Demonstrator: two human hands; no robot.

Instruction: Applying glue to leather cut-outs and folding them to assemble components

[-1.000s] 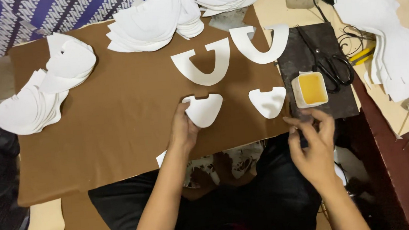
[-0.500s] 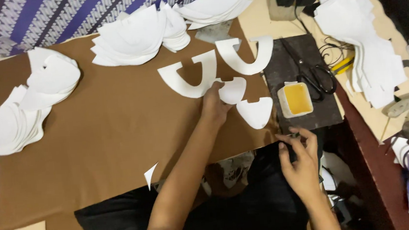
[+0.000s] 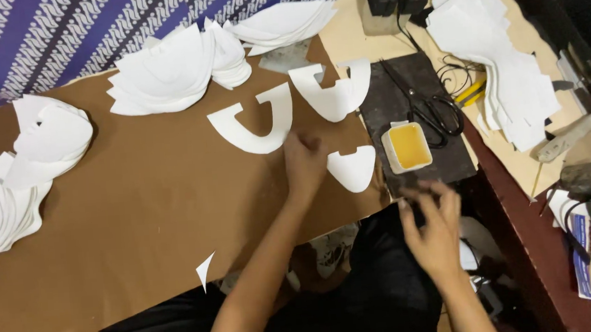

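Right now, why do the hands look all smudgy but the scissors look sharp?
In the head view, the right hand is smeared by motion blur, its fingers ghosted; the left hand is softer too. The scissors and yellow glue tub lie sharp. The white paper stacks glare bright under the light, with little detail showing.
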